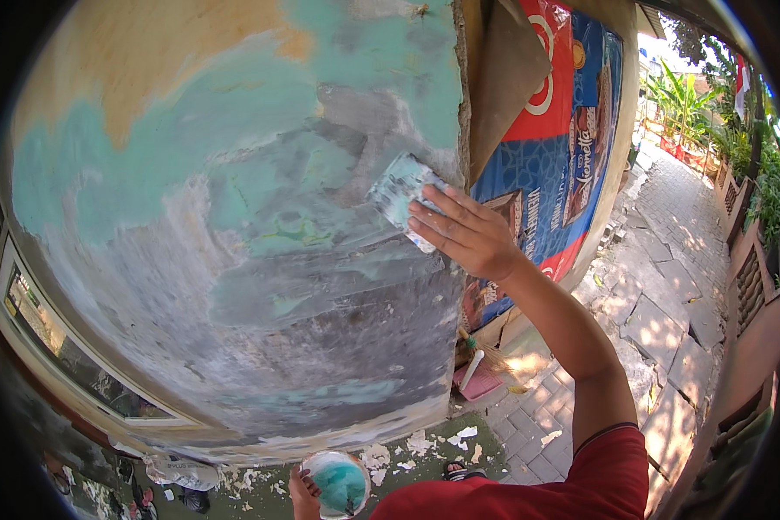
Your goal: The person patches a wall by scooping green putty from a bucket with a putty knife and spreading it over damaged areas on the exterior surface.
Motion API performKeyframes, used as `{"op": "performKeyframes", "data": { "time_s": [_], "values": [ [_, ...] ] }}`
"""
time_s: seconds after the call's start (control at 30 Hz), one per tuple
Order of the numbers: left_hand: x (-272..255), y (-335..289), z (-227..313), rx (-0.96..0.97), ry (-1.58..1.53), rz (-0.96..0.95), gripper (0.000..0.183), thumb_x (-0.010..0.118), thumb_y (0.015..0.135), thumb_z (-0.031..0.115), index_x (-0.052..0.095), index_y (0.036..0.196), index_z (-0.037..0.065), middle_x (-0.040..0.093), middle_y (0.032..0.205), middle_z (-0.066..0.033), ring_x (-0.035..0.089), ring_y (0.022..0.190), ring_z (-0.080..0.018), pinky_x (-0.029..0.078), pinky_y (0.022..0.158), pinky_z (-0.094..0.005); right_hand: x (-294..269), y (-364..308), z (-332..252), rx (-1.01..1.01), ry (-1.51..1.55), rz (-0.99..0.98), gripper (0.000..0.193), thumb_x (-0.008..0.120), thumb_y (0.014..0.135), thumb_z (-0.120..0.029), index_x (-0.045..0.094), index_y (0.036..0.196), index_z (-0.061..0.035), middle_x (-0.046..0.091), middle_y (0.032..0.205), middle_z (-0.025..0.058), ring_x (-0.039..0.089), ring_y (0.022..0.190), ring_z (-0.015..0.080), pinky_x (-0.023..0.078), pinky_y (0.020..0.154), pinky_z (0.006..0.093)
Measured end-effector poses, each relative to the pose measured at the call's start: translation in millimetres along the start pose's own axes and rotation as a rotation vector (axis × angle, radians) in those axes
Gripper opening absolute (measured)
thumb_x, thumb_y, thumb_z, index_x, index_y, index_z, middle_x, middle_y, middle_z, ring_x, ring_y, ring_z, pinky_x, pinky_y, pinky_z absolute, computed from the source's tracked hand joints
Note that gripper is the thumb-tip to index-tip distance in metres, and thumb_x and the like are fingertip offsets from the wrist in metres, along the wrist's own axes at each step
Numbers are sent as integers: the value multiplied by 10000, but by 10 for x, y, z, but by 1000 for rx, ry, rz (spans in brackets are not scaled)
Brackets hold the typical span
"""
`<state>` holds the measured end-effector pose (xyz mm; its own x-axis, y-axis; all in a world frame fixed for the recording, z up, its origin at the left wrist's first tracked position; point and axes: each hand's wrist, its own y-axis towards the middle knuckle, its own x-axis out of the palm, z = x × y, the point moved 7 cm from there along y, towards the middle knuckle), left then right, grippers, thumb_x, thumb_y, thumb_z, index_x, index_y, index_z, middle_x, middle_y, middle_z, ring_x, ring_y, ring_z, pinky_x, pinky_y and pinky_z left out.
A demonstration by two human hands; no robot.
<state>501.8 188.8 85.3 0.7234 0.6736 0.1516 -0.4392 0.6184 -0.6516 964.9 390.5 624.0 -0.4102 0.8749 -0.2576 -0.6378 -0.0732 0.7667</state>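
My right hand (466, 230) is raised against the wall (191, 286), its fingers laid over a flat putty spreader (405, 195) smeared with teal and white. The spreader lies against the wall close to its right-hand corner. Patchy teal filler covers much of the wall, with grey and tan areas between. Low down, my left hand (304, 496) grips the side of a round white tub (363, 479) that holds teal paste. A dark-looking streak or tool shows in the paste; I cannot tell which.
Past the corner hang a brown sheet (511, 78) and a red and blue banner (542, 173). A pink dustpan (479, 383) and a broom stand by the wall's foot. Pale flakes litter the floor. A window (69, 364) is at left; a paved path (659, 286) runs right.
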Motion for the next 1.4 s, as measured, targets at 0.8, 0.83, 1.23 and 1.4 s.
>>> {"op": "performKeyframes", "data": {
  "time_s": [0.8, 0.83, 1.23, 1.4],
  "values": [
    [-74, -87, -30, -15, -86, 44, 410, 598, 872, 447, 540, 1033, 75, 400, 740, -7, 385, 597, -153, 299, 538, -307, 206, -743, 23, -22, 68, -229, 369, 532, 858, -115, 634, 1207, -54, 580, 1339, 52, 461, 1339, 247, 343, 1145, 390],
    [-77, -117, -35, -20, -54, 32, 518, 598, 866, 518, 549, 1137, 80, 476, 939, -56, 462, 773, -204, 374, 667, -325, 187, -961, 44, 9, 40, -248, 350, 532, 866, -118, 641, 1193, -56, 586, 1331, 54, 467, 1333, 248, 350, 1140, 393],
    [326, -671, 419, 131, -75, -65, 336, 591, 914, 472, 557, 889, 139, 536, 776, -22, 487, 668, -149, 402, 601, -287, 81, -2493, -1706, 1363, 787, -342, 141, 624, 879, -79, 673, 979, 7, 675, 867, 148, 661, 784, 206, 509, 685, 305],
    [479, -572, 452, 89, -85, -108, 323, 580, 951, 408, 543, 753, 156, 492, 604, 35, 423, 514, -95, 359, 476, -260, 416, -2760, -2550, 1422, 848, -446, 223, 680, 900, -223, 655, 884, -2, 555, 605, 70, 498, 542, 131, 400, 509, 329]
  ]
}}
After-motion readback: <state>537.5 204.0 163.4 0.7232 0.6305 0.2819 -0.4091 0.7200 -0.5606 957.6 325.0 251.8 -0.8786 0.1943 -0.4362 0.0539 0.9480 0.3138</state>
